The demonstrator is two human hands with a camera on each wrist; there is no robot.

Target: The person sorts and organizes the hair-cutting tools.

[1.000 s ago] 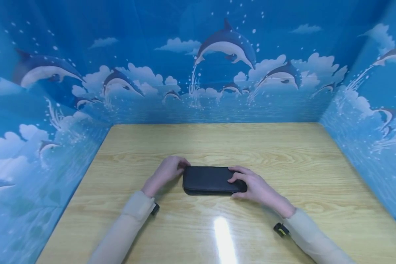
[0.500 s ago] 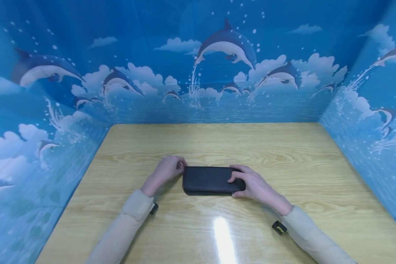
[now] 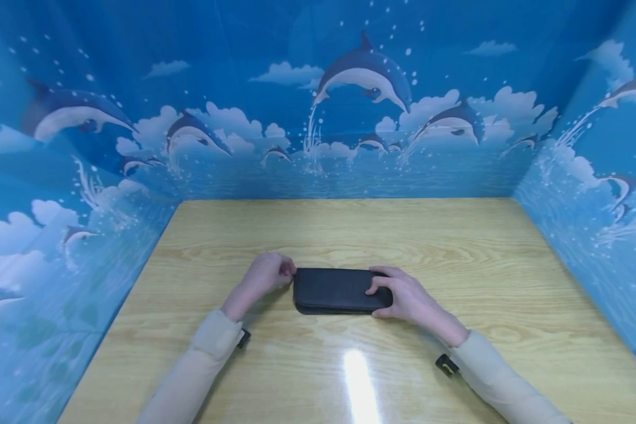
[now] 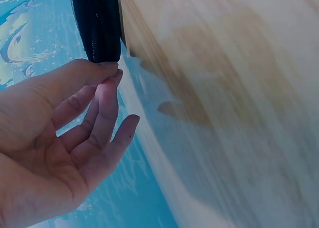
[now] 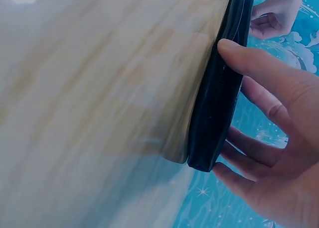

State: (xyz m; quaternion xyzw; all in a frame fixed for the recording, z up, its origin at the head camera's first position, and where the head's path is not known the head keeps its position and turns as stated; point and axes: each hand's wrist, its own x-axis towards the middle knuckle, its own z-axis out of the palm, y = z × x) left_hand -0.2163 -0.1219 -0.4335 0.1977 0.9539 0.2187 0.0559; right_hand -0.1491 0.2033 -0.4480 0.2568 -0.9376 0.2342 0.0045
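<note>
A long black zip wallet (image 3: 331, 290) lies flat in the middle of the wooden table. My right hand (image 3: 410, 299) grips its right end; in the right wrist view the thumb lies along the near side of the wallet (image 5: 214, 111) and the other fingers are behind it. At the left back corner, my left hand (image 3: 264, 274) pinches with thumb and forefinger. The left wrist view shows zipper teeth (image 4: 94, 39) running down to those fingertips, which hide any zipper pull. The left hand's other fingers are loosely bent.
Around the wallet extends the light wood-grain table (image 3: 429, 235). A blue dolphin-print curtain (image 3: 318, 171) stands behind it and along both sides. Bright light reflects off the table's front part. Dark devices (image 3: 447, 365) sit at both cuffs.
My left hand has slid a little to the left, from the wallet's back edge to its left corner. The right hand has shifted very slightly left; the wallet lies almost where it was.
</note>
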